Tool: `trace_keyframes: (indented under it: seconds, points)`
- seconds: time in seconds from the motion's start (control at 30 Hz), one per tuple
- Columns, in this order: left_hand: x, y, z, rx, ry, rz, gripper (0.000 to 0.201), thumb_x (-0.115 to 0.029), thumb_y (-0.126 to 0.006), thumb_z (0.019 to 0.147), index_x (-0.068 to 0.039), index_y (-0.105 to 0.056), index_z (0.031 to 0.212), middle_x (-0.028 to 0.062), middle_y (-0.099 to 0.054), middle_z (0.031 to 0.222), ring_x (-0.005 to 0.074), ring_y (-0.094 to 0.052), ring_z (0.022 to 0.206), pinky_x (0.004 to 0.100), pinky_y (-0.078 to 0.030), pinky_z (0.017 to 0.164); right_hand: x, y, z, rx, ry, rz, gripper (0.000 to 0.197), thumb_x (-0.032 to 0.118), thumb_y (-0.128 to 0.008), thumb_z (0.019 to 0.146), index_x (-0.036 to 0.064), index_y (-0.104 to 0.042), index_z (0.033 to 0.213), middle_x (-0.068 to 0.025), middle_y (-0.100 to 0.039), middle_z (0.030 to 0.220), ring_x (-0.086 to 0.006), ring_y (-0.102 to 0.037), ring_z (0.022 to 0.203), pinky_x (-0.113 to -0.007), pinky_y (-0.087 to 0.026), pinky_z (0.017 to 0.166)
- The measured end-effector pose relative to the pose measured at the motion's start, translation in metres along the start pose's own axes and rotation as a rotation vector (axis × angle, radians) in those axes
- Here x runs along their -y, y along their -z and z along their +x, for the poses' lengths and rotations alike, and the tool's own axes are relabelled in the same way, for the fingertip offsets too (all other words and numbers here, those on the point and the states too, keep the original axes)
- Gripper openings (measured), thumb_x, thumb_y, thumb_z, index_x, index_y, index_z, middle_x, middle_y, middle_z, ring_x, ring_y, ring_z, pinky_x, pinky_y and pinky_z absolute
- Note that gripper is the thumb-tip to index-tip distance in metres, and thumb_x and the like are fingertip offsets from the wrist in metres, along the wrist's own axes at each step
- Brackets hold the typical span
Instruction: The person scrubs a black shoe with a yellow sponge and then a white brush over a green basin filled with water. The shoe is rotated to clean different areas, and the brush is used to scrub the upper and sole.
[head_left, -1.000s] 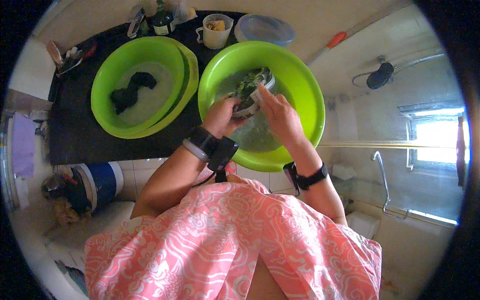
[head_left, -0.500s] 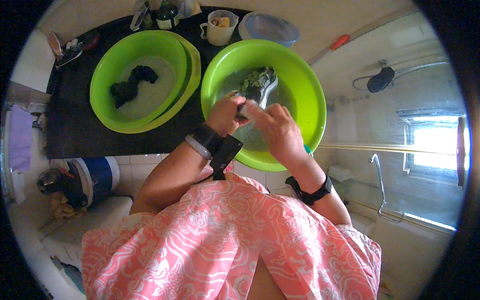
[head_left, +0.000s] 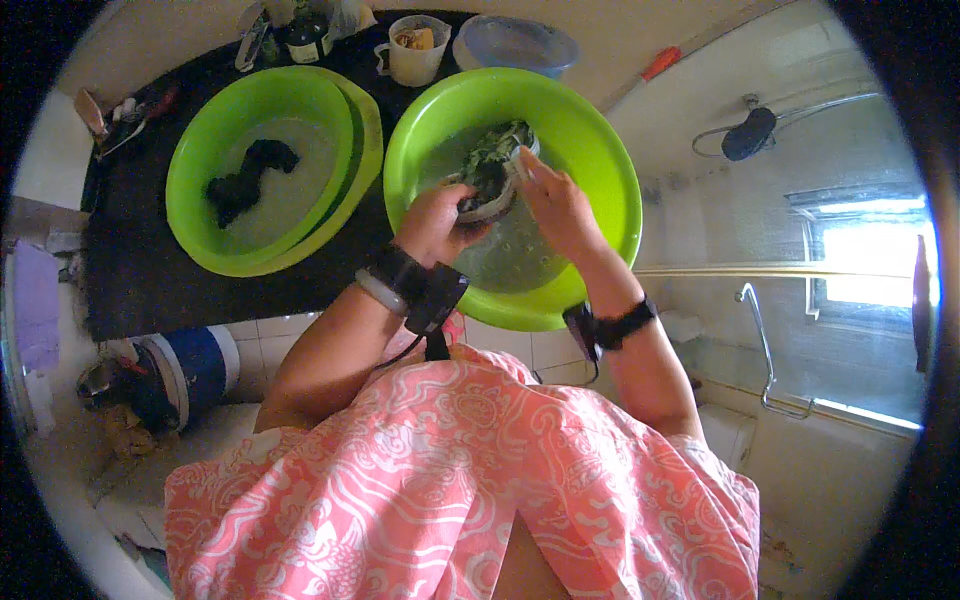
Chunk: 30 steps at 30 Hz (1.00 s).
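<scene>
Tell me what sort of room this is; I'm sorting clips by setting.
Probably a home kitchen or wash area: two green basins on a dark counter, leafy greens in water between both hands, tiled walls.

I count two green basins, left [head_left: 262,170] and right [head_left: 515,195], side by side. Two hands, left [head_left: 437,222] and right [head_left: 556,206], are both in the right one. One white mug [head_left: 415,50] far back, one grey lid [head_left: 515,45] beside it, one blue bucket [head_left: 190,365] near left.
</scene>
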<state>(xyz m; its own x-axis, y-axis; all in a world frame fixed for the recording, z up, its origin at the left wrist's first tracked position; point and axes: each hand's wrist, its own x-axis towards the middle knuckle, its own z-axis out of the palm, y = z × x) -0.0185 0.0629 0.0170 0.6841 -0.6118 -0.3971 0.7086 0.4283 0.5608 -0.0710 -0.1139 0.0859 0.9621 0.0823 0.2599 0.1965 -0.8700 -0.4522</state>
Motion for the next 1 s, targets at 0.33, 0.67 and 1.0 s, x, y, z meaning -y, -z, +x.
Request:
trace_keyframes:
  seconds: [0.33,0.67,1.0]
  points:
    - [-0.016,0.004,-0.019,0.033,-0.727,1.334,0.033,-0.008,-0.079,0.065,-0.001,-0.065,0.095,0.0169,-0.065,0.098,0.0326,-0.063,0.096,0.0376,-0.053,0.079,0.048,0.016,-0.030,0.208,0.057,0.050,0.050,0.008,-0.055,0.090,0.0153,-0.050,0.139,-0.0148,-0.052,0.091,-0.0335,-0.056,0.077,-0.039,-0.049,0.075]
    - [-0.008,-0.001,-0.012,0.020,-0.479,0.969,0.038,-0.018,-0.077,0.072,-0.005,-0.064,0.106,0.0147,-0.068,0.099,0.0298,-0.066,0.089,0.0385,-0.054,0.077,-0.001,0.004,0.020,0.296,-0.060,0.081,0.055,0.009,-0.049,0.086,0.0161,-0.046,0.140,-0.0173,-0.046,0.140,-0.0357,-0.061,0.099,-0.044,-0.054,0.082]
    - [-0.001,0.010,-0.006,0.076,-0.583,0.932,0.023,-0.017,-0.052,0.090,-0.011,-0.057,0.112,0.0069,-0.062,0.109,0.0218,-0.064,0.088,0.0383,-0.055,0.072,-0.040,-0.010,0.036,0.362,-0.032,-0.249,0.046,0.018,-0.050,0.093,0.0156,-0.049,0.139,-0.0185,-0.055,0.126,-0.0350,-0.056,0.113,-0.041,-0.048,0.089]
